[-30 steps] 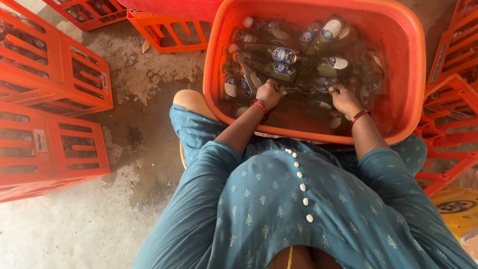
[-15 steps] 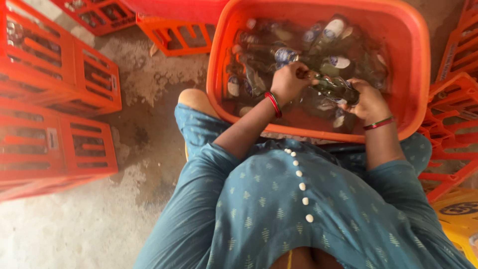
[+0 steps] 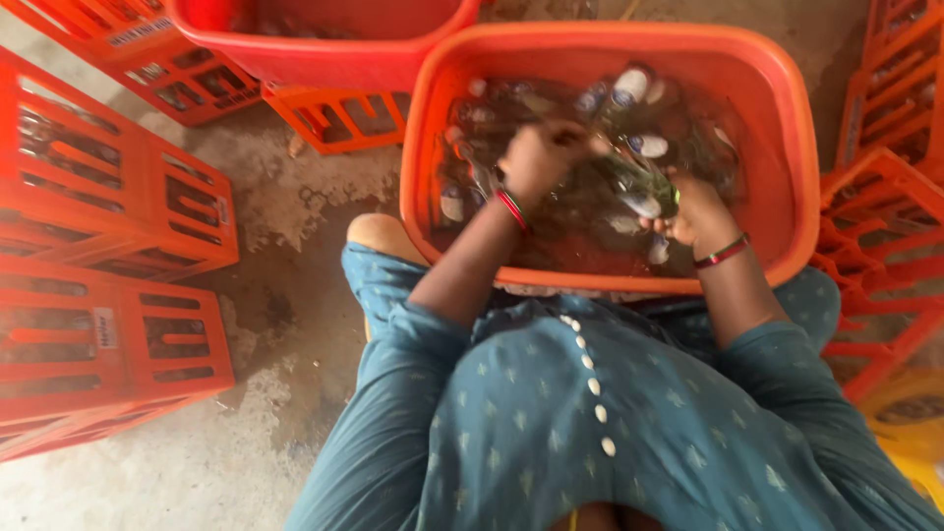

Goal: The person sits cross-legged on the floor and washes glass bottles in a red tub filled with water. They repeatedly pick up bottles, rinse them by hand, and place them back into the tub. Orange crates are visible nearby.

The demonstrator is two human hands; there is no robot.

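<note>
An orange plastic tub (image 3: 787,128) stands in front of me, filled with water and several glass bottles (image 3: 629,88). My right hand (image 3: 693,211) grips a green glass bottle (image 3: 639,187) by its lower part, above the water. My left hand (image 3: 541,157) is closed around the same bottle's upper end, though motion blur hides the exact grip. Both wrists wear red bangles. My teal dotted garment fills the bottom of the view.
Stacked orange bottle crates (image 3: 98,256) stand at the left on a wet concrete floor (image 3: 295,216). Another orange tub (image 3: 324,39) and a crate (image 3: 344,113) sit behind. More orange crates (image 3: 885,197) line the right side.
Both hands came up out of the water. They now hold one green bottle between them, lifted above the other bottles. The view shifted slightly left.
</note>
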